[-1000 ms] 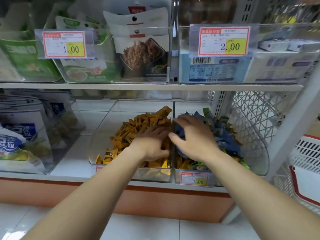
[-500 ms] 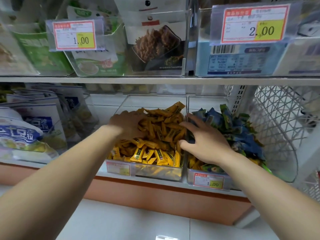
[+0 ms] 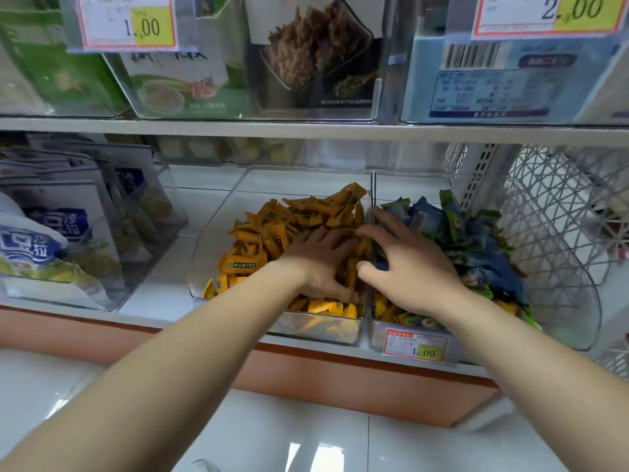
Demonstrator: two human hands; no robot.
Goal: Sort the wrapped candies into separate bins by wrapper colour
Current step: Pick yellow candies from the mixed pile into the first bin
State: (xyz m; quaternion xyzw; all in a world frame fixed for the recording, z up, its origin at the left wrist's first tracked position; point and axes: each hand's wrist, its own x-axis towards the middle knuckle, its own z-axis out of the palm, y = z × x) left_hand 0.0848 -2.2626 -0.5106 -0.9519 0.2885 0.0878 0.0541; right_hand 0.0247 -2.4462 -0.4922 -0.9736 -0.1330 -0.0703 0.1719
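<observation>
On the lower shelf the left hand digs into the yellow candies, fingers buried, grip unclear. Beside it the right hand spreads wide on the blue candies, probably hunting strays.

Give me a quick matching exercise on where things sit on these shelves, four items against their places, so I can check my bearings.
Things:
1. pile of yellow wrapped candies
2. pile of blue and green wrapped candies
3. white wire mesh basket
4. red-bordered price label reading 2.00

Places:
A. top right, above the upper shelf
B. in the left clear plastic bin
C. farthest right, beyond both bins
D. in the right clear plastic bin

Pairs: 1-B, 2-D, 3-C, 4-A.
</observation>
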